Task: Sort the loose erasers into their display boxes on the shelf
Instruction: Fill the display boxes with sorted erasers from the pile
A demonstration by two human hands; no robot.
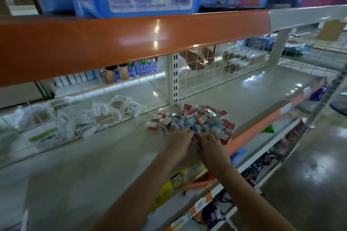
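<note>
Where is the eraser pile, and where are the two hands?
eraser pile (195, 118), head view, middle of the heap
left hand (178, 141), head view, back of the hand
right hand (211, 145), head view, back of the hand

blur: eraser pile labels unreadable | hidden: fingertips of left hand and right hand among erasers | yellow box mostly under forearms

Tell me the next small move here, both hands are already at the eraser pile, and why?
Probably close the right hand on a few same-colour erasers from the pile's near edge. The pile lies mixed, red and pale blue, on the shelf, both hands sit at its near edge, the left hand beside the right, and the blur hides whether either holds anything yet. A yellow box lies under the forearms.
</note>
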